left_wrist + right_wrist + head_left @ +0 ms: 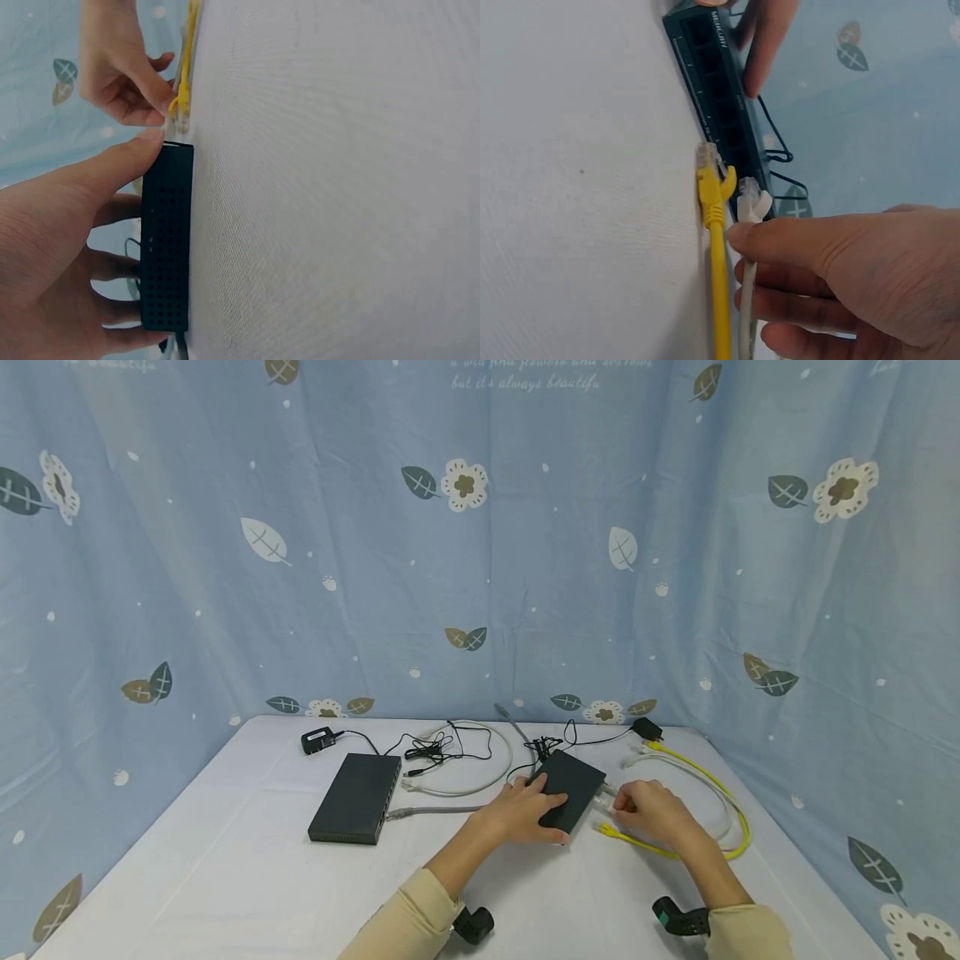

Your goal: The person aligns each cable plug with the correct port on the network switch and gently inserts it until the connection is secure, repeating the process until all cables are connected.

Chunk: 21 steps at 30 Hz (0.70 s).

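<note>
Left hand (521, 810): fingers spread, resting on the right black switch (576, 779).
Right hand (654, 807): pinches a white cable (748, 300), its clear plug beside the switch's ports.
Yellow cable (718, 285): close to that plug.
Left black switch (356, 797): lies well apart, farther left.

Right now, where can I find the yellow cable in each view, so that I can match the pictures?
Head: yellow cable curves in the right half, below the middle.
Left wrist: yellow cable enters at the top edge, left of centre.
Right wrist: yellow cable runs from near the centre to the bottom edge.
Shared landmark: right hand, near it everywhere.
</note>
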Motion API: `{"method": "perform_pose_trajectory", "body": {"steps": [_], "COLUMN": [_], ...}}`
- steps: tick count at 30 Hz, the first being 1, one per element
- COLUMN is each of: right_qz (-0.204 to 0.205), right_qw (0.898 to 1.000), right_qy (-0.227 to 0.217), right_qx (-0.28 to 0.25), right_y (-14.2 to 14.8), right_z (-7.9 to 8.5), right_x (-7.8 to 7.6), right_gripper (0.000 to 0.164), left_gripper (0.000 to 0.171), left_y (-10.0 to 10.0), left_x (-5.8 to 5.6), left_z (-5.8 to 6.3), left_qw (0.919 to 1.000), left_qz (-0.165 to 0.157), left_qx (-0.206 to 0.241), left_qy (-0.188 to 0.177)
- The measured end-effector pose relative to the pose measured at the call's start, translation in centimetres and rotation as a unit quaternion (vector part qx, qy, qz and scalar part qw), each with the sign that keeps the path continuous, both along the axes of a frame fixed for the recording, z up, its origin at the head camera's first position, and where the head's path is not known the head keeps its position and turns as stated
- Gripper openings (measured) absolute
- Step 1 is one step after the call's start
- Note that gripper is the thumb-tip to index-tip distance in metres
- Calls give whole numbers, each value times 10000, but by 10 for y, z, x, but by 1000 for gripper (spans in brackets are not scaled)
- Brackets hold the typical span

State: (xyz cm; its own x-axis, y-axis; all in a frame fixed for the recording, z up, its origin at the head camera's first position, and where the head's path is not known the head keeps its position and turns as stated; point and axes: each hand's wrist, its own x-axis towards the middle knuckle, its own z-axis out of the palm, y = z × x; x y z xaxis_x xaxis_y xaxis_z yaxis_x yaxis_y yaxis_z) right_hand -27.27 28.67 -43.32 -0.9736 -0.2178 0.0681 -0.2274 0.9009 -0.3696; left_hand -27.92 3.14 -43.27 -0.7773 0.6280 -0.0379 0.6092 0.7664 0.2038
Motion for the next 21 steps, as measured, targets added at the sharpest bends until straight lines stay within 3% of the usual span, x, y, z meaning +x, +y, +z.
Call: {"method": "perform_pose_trajectory", "body": {"steps": [21], "right_qz": [-154], "right_qw": [9997], "right_qy": [170], "right_qx": [74], "right_y": [-5], "right_z": [-5], "right_x": [1], "right_gripper": [7], "left_gripper": [70], "left_y": [0], "left_x": [-1], "left_z": [-1], "left_qw": [10000], "left_qz": [6], "left_qx": [31], "left_qy": [-31]}}
